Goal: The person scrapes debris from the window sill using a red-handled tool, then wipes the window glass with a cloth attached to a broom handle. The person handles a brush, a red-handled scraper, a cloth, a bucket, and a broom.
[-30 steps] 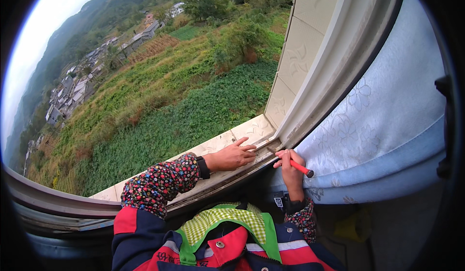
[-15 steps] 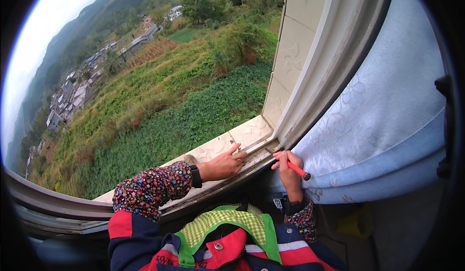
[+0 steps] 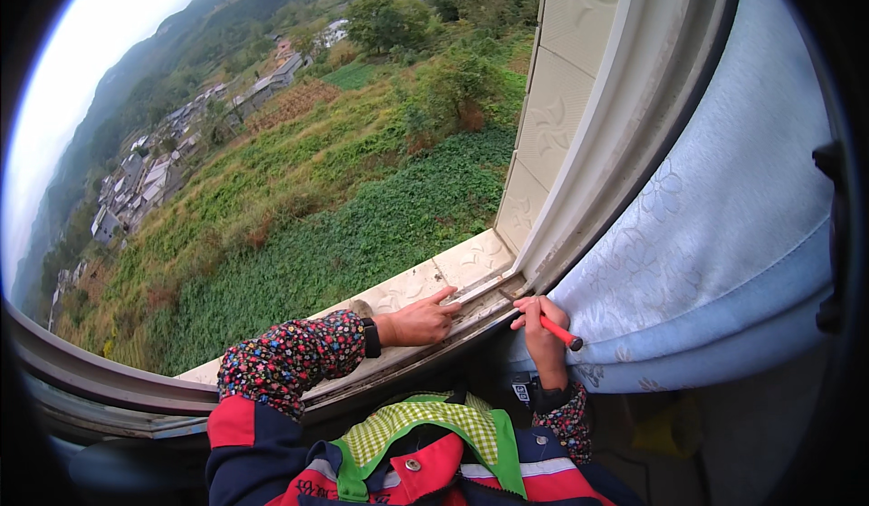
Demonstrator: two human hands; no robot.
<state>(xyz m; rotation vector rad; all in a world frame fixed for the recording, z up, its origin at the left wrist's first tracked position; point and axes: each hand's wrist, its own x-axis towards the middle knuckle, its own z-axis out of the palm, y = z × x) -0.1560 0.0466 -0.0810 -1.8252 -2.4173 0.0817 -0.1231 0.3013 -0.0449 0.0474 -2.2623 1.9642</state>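
Observation:
My right hand (image 3: 545, 332) is closed round a red-handled screwdriver (image 3: 558, 330). Its thin metal shaft (image 3: 506, 294) points into the corner of the window track (image 3: 478, 312); whether the tip touches the track I cannot tell. To its left, my left hand (image 3: 418, 321) rests across the track and the edge of the tiled outer sill (image 3: 471, 260). One finger stretches toward the corner, while the others bend down and partly hide. Grime lies along the track, and that hand is empty as far as it shows.
A pale blue curtain (image 3: 715, 271) hangs close to my right hand. The upright window frame (image 3: 602, 162) rises beyond the corner. Outside the open window, a green slope (image 3: 362, 198) falls away toward houses. A small rounded stone-like lump (image 3: 360, 308) sits behind my left wrist.
The whole view has shifted slightly. My left hand's fingers have drawn closer together and bent more onto the track. My right hand keeps its grip on the screwdriver in the same corner.

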